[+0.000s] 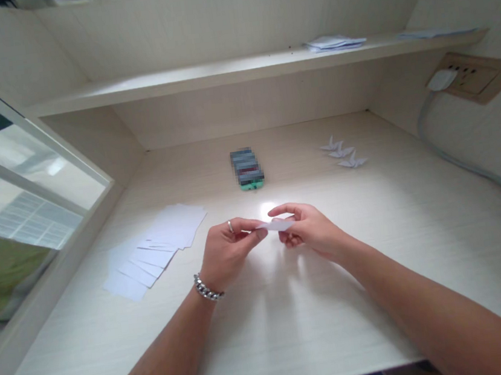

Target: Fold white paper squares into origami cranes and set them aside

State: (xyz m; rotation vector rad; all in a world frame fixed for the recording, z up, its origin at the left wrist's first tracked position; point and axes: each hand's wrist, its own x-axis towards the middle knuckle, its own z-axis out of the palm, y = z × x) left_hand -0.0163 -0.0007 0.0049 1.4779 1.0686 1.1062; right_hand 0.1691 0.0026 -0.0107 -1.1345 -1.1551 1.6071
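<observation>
Above the middle of the desk, a small folded piece of white paper (278,225) is held between my two hands. My left hand (233,247), with a ring and a chain bracelet, pinches its left end between thumb and fingers. On the other side, my right hand (308,227) grips the right end with the thumb, its index finger raised and curved over the paper. How the paper is folded underneath is hidden. Several white paper sheets (157,247) lie fanned out to the left. Small folded paper cranes (342,152) stand at the back right.
A blurred dark phone-like object (247,168) with a green end lies behind my hands. Papers (335,42) rest on the shelf (201,79) above. A white plug (442,79) sits in the right wall socket, its cable (467,166) trailing along the desk's right side.
</observation>
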